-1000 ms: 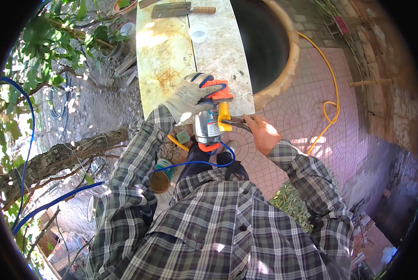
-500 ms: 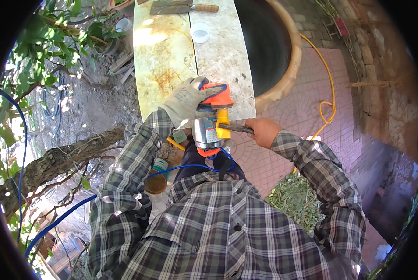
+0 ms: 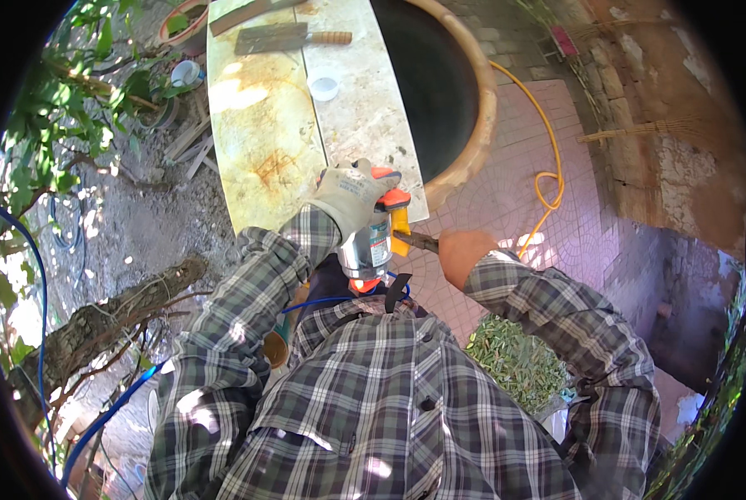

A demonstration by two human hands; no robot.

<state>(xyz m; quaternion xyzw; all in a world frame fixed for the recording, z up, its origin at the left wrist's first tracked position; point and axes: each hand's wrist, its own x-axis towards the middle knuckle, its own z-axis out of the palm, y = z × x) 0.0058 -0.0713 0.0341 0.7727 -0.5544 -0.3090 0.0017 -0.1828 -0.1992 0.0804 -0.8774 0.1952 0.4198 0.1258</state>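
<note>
My left hand, in a pale work glove, grips the top of an orange and grey angle grinder held in front of my chest. My bare right hand is closed around a thin dark metal tool that reaches in to the grinder's right side. A blue cable runs from the grinder's lower end across my plaid shirt. The grinder's disc is hidden under my glove. Both hands hover just past the near end of a long pale stone slab.
The slab lies across a large round clay-rimmed pit. On it sit a small white cup and a wooden-handled cleaver. A yellow hose curls on pink paving at right. A log, branches and a blue hose lie left.
The view has tilted toward the slab and pit. My left hand keeps its grip on the grinder. My right hand with the thin tool has shifted a little right and lower along the grinder's side.
</note>
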